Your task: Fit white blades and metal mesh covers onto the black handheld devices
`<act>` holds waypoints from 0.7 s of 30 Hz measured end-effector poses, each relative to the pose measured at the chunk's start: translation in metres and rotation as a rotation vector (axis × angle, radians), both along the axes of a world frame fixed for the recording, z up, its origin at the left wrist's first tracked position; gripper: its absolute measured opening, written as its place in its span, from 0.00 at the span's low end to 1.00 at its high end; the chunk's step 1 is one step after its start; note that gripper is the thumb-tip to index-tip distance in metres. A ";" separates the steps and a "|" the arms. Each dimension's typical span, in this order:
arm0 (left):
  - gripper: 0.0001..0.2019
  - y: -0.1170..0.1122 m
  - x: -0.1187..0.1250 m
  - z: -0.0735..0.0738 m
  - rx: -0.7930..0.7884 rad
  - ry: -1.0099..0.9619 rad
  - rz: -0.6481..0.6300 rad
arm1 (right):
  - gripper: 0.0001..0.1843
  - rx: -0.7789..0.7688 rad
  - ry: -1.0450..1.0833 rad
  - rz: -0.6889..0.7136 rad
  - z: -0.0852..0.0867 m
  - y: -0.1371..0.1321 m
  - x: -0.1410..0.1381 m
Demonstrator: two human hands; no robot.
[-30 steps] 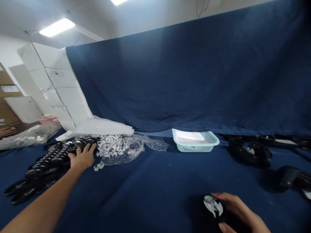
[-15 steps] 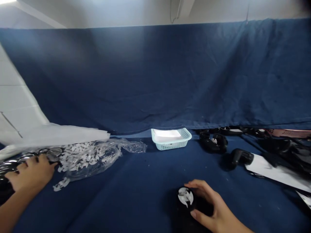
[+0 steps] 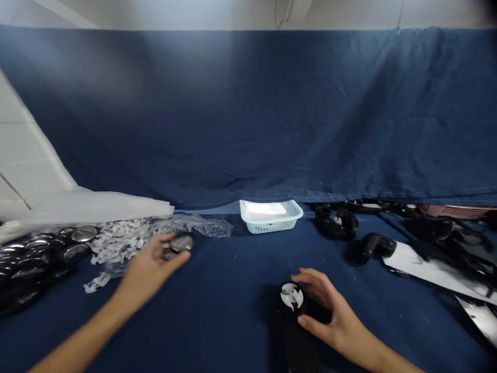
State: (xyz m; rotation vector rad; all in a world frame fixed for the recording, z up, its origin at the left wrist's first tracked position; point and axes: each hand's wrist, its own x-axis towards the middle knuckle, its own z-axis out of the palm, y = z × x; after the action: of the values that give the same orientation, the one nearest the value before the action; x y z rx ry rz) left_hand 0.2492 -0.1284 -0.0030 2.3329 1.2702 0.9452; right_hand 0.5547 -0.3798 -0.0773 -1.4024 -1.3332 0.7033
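My left hand point(image 3: 149, 264) pinches a round black-rimmed disc point(image 3: 182, 242) with a shiny centre, just above the blue cloth and beside the clear plastic bag. Curved around a black part point(image 3: 301, 342) is my right hand point(image 3: 330, 316), its thumb and fingertips at the rim of the round end. White curved plastic pieces point(image 3: 292, 296) sit inside that round end. The rest of the black part runs down toward the bottom edge, dark and hard to make out. More shiny black discs point(image 3: 39, 254) lie piled at the left.
White plastic pieces point(image 3: 122, 241) spill from a clear bag point(image 3: 207, 226) at the left. A light blue basket point(image 3: 272, 226) with white paper stands at the back. Black curved parts point(image 3: 376, 246) and a white sheet point(image 3: 430, 269) lie at the right, before a blue curtain point(image 3: 248, 114).
My left hand has moved right from the disc pile, carrying one disc over past the white pieces. My right hand stays at the black part.
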 end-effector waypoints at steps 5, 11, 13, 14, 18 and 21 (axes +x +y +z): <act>0.28 -0.066 0.036 -0.060 0.016 0.268 -0.446 | 0.44 -0.134 0.114 0.078 -0.001 -0.002 0.006; 0.34 -0.073 0.042 -0.049 0.070 0.493 -0.641 | 0.49 -0.163 0.265 0.048 0.000 0.006 0.009; 0.31 -0.073 0.043 -0.043 0.053 0.469 -0.646 | 0.53 -0.142 0.399 0.048 0.004 0.011 0.012; 0.31 -0.075 0.043 -0.040 0.033 0.449 -0.628 | 0.52 -0.133 0.482 0.043 0.006 0.013 0.013; 0.32 -0.083 0.044 -0.034 -0.093 0.378 -0.600 | 0.33 -0.082 0.803 0.033 0.009 0.015 0.020; 0.28 -0.092 0.048 -0.033 -0.165 0.265 -0.589 | 0.18 -0.048 0.924 0.036 0.006 0.015 0.024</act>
State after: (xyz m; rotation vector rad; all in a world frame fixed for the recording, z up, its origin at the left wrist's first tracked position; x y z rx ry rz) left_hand 0.2977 -0.2200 -0.0355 2.5259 0.6299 0.3364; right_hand 0.5790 -0.3645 -0.0714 -0.8815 -0.6047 1.2160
